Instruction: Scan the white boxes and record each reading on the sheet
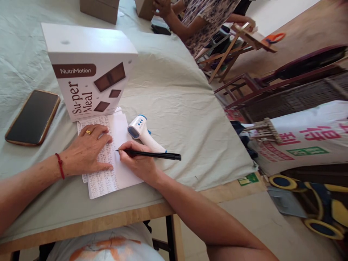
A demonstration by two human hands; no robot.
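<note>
My right hand (140,161) grips a black pen (154,154), its tip on a white sheet of paper (126,174) with rows of small writing on its left part. My left hand (87,150) lies on the written part of the sheet with fingers spread, a ring and a red string bracelet on it. More sheets show beneath the top one. Just beyond my right hand lies a white and blue infrared thermometer (145,134). Behind the papers stands a white NutriMotion box (89,79), close to the far edge of the sheets.
A phone (32,117) lies on the cloth-covered table (174,98) at the left. Cardboard boxes (99,10) and another person (201,25) are at the far side. To the right are wooden chairs (231,54), a printed white sack (304,137) and a yellow-blue wheeled thing (320,206).
</note>
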